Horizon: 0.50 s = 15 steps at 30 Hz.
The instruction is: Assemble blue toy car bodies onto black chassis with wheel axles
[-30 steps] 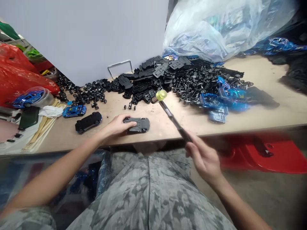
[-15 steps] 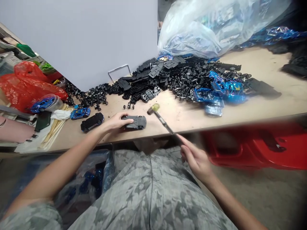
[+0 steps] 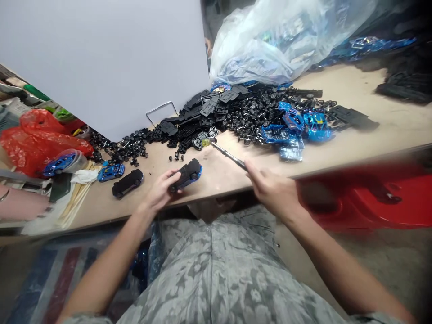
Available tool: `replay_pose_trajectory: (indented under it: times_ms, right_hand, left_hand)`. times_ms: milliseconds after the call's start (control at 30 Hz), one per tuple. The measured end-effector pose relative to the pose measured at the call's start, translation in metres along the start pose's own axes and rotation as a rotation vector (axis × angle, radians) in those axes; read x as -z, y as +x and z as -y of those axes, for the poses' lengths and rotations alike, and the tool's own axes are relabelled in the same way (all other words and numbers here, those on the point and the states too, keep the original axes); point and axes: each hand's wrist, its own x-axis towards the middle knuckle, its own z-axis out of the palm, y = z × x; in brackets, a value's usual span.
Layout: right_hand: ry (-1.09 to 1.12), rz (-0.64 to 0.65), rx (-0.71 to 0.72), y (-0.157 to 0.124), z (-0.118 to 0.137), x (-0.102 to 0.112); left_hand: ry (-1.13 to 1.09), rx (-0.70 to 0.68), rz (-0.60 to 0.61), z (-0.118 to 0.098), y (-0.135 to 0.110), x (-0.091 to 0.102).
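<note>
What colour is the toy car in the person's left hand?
The toy car in the left hand shows a black underside and blue body; head view.

bare table strip (image 3: pixel 221 176) along the near edge, black parts heap (image 3: pixel 236 112) blocking behind; white board (image 3: pixel 101 58) beyond

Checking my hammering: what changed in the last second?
The left hand tipped the toy car up, its blue side now showing. The right hand lowered the hammer, its head now by the parts pile. Both grips and the black car stayed.
</note>
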Motion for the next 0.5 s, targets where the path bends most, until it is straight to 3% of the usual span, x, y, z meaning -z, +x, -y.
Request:
replay_pose_trajectory:
  times_ms: [167,300,333,400,500]
  right_hand:
    - [0.078,-0.020,0.125,0.049,0.002,-0.015]
    - [0.338,-0.067,0.296,0.060,0.045,-0.020]
    - [0.548,-0.070,0.311,0.060,0.059,-0.023]
    - [0.859,-0.088,0.265,0.060,0.083,-0.029]
    - [1.051,-0.092,0.129,0.061,0.101,-0.037]
  left_hand:
    - [-0.350,0.102,-0.009,0.007,-0.010,-0.021]
    - [-0.519,0.152,-0.003,0.015,-0.012,-0.041]
    - [-0.542,0.160,0.008,0.018,-0.012,-0.046]
    - [-0.538,0.140,0.051,0.026,-0.012,-0.057]
    - [-0.482,-0.064,0.076,0.035,-0.012,-0.067]
